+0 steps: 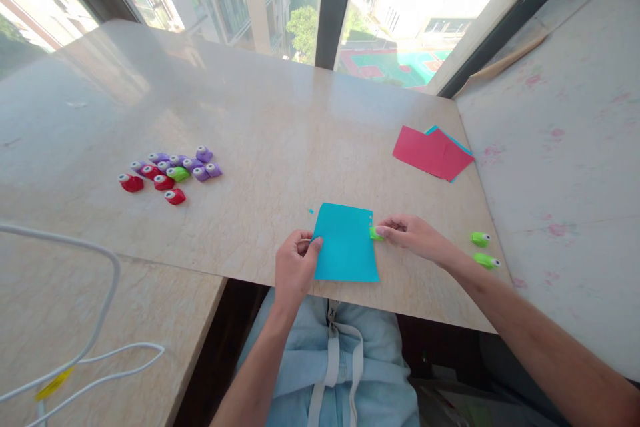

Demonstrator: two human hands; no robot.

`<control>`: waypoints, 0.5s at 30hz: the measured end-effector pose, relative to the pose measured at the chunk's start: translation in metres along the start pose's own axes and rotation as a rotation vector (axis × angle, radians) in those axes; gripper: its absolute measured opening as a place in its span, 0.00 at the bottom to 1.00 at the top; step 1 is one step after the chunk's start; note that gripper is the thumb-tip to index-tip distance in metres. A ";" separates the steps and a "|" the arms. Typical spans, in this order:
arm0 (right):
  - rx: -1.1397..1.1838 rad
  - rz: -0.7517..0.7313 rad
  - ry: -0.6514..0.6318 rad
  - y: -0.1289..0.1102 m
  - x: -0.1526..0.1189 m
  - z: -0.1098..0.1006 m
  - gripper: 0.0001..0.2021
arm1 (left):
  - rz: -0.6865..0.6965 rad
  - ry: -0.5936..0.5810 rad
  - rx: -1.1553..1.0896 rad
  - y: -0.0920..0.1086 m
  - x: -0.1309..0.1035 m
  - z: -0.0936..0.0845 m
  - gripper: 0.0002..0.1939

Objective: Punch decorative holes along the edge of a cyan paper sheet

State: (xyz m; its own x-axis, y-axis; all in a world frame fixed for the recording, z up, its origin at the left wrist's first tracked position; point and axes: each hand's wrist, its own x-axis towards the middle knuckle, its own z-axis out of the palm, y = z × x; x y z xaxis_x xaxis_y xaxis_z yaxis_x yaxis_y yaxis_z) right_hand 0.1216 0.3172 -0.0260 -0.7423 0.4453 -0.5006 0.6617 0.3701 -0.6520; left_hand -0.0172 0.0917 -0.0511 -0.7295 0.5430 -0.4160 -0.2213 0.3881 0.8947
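A blue sheet of paper (346,247) lies near the front edge of the marble-patterned counter. My left hand (295,261) pinches its left edge, thumb on top. My right hand (407,235) is closed on a small green craft punch (375,233), which sits at the sheet's right edge. Just above the punch, a few small holes run along that edge. A tiny blue paper scrap (311,211) lies off the sheet's upper left corner. Where the punch meets the paper is partly hidden by my fingers.
Several red, purple and green craft punches (175,174) stand grouped at left. Two green punches (481,239) lie at right by the flowered wall. Red paper sheets (430,152) overlap blue ones at back right. A white cable (113,280) loops at lower left.
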 end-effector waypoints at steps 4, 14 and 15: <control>0.025 0.009 -0.012 0.001 0.002 0.000 0.26 | 0.017 0.015 0.009 0.001 0.000 0.003 0.18; 0.004 0.018 -0.016 -0.001 0.006 0.001 0.25 | 0.017 0.007 0.021 0.000 -0.002 0.004 0.18; 0.002 0.020 -0.021 -0.001 0.006 0.000 0.25 | 0.017 0.003 0.019 0.000 -0.003 0.005 0.18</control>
State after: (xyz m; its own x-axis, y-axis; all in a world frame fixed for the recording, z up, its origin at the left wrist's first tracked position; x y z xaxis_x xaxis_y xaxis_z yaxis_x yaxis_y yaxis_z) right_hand 0.1163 0.3194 -0.0289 -0.7313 0.4350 -0.5253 0.6760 0.3598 -0.6430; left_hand -0.0122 0.0937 -0.0507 -0.7349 0.5478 -0.3999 -0.1961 0.3928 0.8985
